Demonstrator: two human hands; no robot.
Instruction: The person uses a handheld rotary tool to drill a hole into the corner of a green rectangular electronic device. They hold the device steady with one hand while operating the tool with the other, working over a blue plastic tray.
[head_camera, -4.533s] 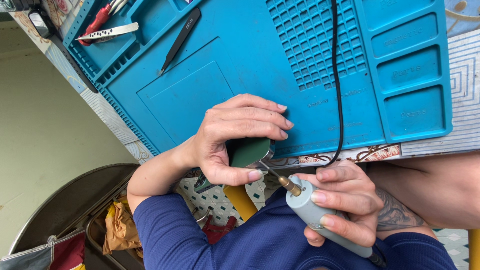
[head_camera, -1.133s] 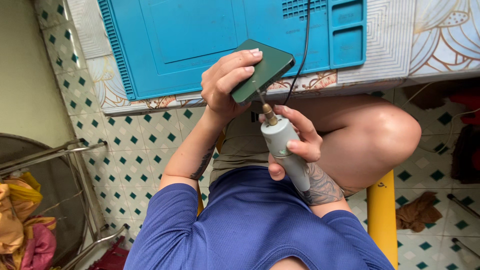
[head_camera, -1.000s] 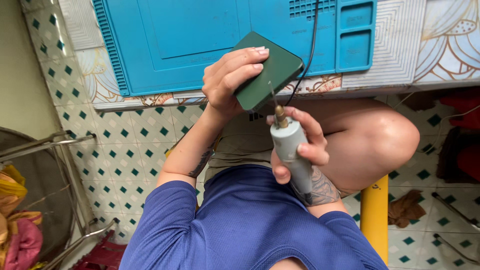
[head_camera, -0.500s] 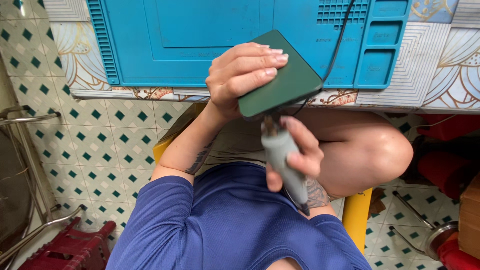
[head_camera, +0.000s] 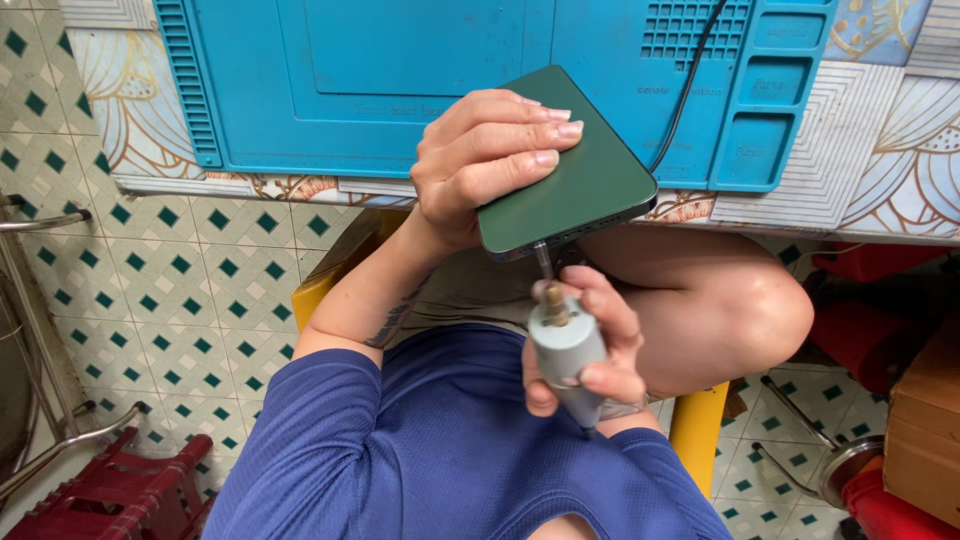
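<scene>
Left hand (head_camera: 480, 165) wraps its fingers over the dark green flat phone (head_camera: 575, 180), tilting it above the edge of the tiled surface (head_camera: 900, 170) by the blue silicone work mat (head_camera: 400, 80). Right hand (head_camera: 590, 340) grips the grey cylindrical rotary tool (head_camera: 565, 355), its thin bit touching the phone's lower edge.
</scene>
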